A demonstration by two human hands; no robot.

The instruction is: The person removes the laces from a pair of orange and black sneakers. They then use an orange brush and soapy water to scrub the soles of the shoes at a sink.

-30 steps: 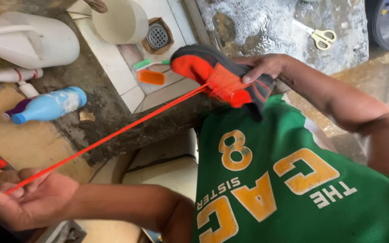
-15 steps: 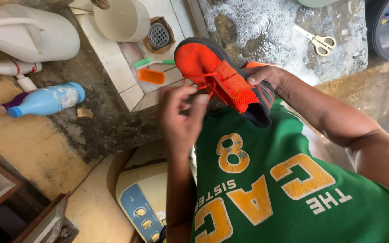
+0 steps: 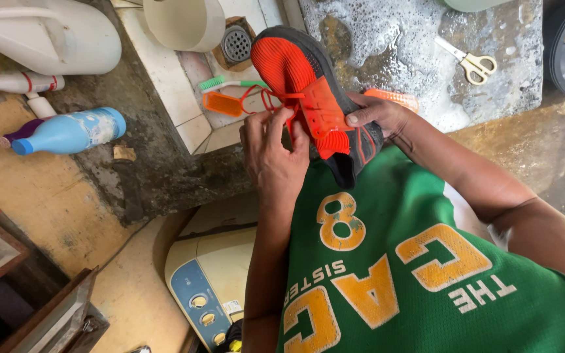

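So the person has a bright orange knit sneaker with a dark grey sole (image 3: 305,91) held up at chest height, toe pointing away over the wet grey stone tabletop (image 3: 387,39), and everything else is easiest to place off that shoe. The right hand (image 3: 377,117) is wrapped around the shoe's side near the heel, fingers closed on it, thumb lying across the orange upper. The left hand (image 3: 274,150) is just beside the shoe's tongue, fingers pinched narrow on the thin orange shoelace (image 3: 266,101), which loops out a little from the eyelets. Just past the shoe's toe there's a round metal floor drain (image 3: 235,42) in a tiled basin, and next to that a cream plastic bucket (image 3: 188,23). Beside the lace loop lies a green-handled brush (image 3: 227,84) and a small orange plastic brush (image 3: 220,103). Off to the far side of the shoe, well apart on the soapy tabletop, sit white-handled scissors (image 3: 469,62). Way over on the other side there's a light blue plastic bottle with a purple cap (image 3: 67,131) lying flat and a big white plastic jug (image 3: 44,36). Below the shoe is the person's green jersey (image 3: 413,261) with yellow lettering, and under that a cream and blue washing machine (image 3: 207,281).
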